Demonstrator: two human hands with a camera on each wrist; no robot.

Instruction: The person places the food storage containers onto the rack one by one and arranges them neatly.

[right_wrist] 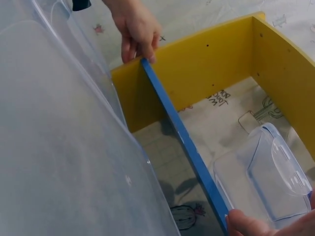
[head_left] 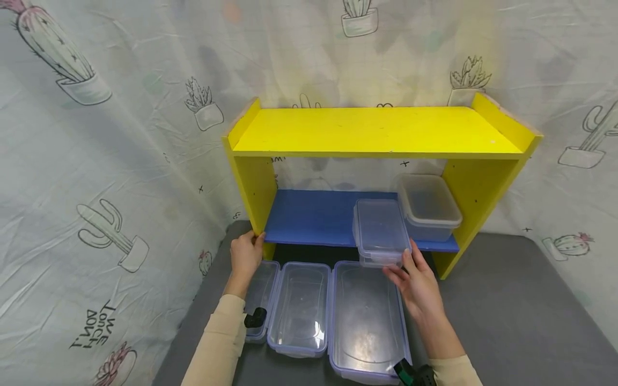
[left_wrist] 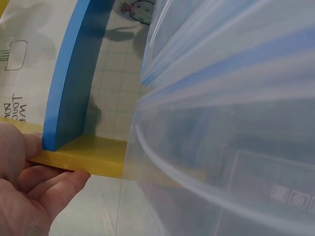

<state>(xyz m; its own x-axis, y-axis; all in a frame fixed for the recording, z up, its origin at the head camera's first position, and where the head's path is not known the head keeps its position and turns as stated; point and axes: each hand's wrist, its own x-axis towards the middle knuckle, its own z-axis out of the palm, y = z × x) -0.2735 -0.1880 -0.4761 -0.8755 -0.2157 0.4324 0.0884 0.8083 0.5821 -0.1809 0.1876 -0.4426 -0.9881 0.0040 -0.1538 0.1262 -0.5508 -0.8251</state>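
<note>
My right hand [head_left: 421,287] holds a small clear food container [head_left: 380,225] with a lid by its front end, thumb on one side and fingers at the other. The container is partly over the front edge of the blue shelf board [head_left: 314,214]. Just right of it on that board stands a taller lidded container [head_left: 428,201]. With my left hand [head_left: 245,260] I grip the front edge of the yellow side panel [head_left: 258,195] at the shelf's left. In the left wrist view, the thumb and curled fingers [left_wrist: 61,189] lie on opposite sides of that panel.
Before the shelf, on the grey table [head_left: 521,316], lie a large lidded container [head_left: 369,316], a medium one [head_left: 301,305] and another [head_left: 260,287] partly behind my left arm. The yellow top board [head_left: 376,128] spans above. A printed cloth [head_left: 145,177] hangs behind and at the sides.
</note>
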